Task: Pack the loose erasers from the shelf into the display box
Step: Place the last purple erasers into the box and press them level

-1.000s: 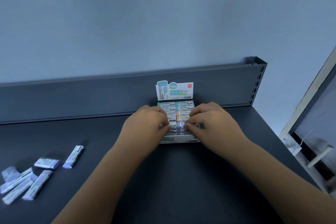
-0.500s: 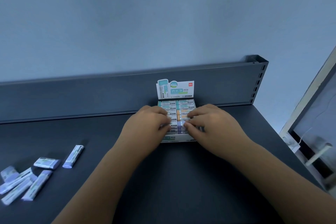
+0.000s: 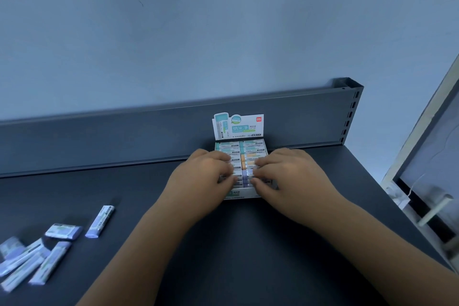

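While packed erasers lie long axis left-right in the display box, left hand and right hand pinch them.

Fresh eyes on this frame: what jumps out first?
The left hand and right hand meet at centre over the display box, touching its packed rows. A scatter of loose erasers lies on the dark shelf at lower left, apart from the box.

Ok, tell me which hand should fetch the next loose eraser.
Left. Both hands are at the display box, but the loose erasers lie on the shelf out past the left hand; the right hand would likely have to cross over it.
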Demonstrator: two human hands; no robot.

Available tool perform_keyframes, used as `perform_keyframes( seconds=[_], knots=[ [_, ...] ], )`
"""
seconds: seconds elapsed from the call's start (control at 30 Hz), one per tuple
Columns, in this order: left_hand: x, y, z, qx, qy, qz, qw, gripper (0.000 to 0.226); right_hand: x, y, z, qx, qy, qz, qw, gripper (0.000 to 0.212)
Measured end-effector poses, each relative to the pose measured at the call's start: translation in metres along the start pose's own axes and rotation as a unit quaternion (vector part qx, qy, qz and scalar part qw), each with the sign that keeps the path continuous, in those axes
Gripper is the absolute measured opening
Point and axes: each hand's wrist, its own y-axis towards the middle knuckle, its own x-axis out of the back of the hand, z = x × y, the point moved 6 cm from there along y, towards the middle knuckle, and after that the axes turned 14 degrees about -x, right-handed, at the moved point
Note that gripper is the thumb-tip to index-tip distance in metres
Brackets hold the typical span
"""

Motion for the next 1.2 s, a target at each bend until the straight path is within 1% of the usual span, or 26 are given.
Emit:
perform_keyframes(
  seconds=[0.1, 0.27, 0.47, 0.6, 0.63, 0.73, 0.77, 0.83, 0.9, 0.97, 1.07, 1.13, 1.2],
  knots=[
    [-0.001, 0.0, -0.001, 0.001, 0.002, 0.003, 1.0, 0.026, -0.002, -0.003, 0.006, -0.01, -0.038, 0.031, 0.999, 0.044],
    [-0.002, -0.001, -0.002, 0.007, 0.002, -0.004, 1.0, 0.026, 0.001, 0.0, 0.007, -0.019, -0.043, 0.099, 0.994, 0.053],
    [-0.005, -0.002, -0.004, 0.01, 0.015, -0.013, 1.0, 0.027, 0.006, -0.003, 0.009, -0.044, -0.05, 0.124, 0.99, 0.04],
    [-0.004, -0.002, -0.008, 0.009, 0.043, 0.009, 0.999, 0.04, 0.008, -0.006, 0.009, -0.064, -0.041, 0.125, 0.989, 0.038],
    [-0.003, -0.002, -0.009, 0.012, 0.053, 0.018, 0.998, 0.047, 0.009, -0.007, 0.009, -0.067, -0.041, 0.125, 0.989, 0.038],
    [0.004, -0.004, -0.015, 0.006, 0.114, 0.049, 0.992, 0.078, 0.012, -0.012, 0.011, -0.075, -0.037, 0.129, 0.988, 0.039],
    [0.006, -0.005, -0.018, 0.004, 0.136, 0.056, 0.989, 0.082, 0.014, -0.013, 0.011, -0.075, -0.032, 0.129, 0.988, 0.04],
    [0.012, -0.008, -0.021, 0.012, 0.152, 0.061, 0.986, 0.07, 0.02, -0.016, 0.014, -0.071, -0.008, 0.126, 0.989, 0.047],
    [0.019, -0.012, -0.022, 0.026, 0.134, 0.053, 0.989, 0.057, 0.028, -0.018, 0.017, -0.072, 0.019, 0.114, 0.991, 0.056],
    [0.028, -0.019, -0.023, 0.039, 0.113, 0.039, 0.992, 0.054, 0.035, -0.02, 0.02, -0.074, 0.047, 0.088, 0.992, 0.057],
    [0.042, -0.032, -0.027, 0.056, 0.074, -0.006, 0.996, 0.05, 0.042, -0.025, 0.026, -0.085, 0.105, 0.052, 0.989, 0.054],
    [0.046, -0.042, -0.026, 0.074, 0.076, -0.018, 0.994, 0.056, 0.042, -0.028, 0.032, -0.088, 0.144, 0.042, 0.985, 0.054],
    [0.045, -0.051, -0.023, 0.096, 0.086, -0.009, 0.992, 0.074, 0.038, -0.031, 0.037, -0.087, 0.166, 0.033, 0.982, 0.054]
  ],
)
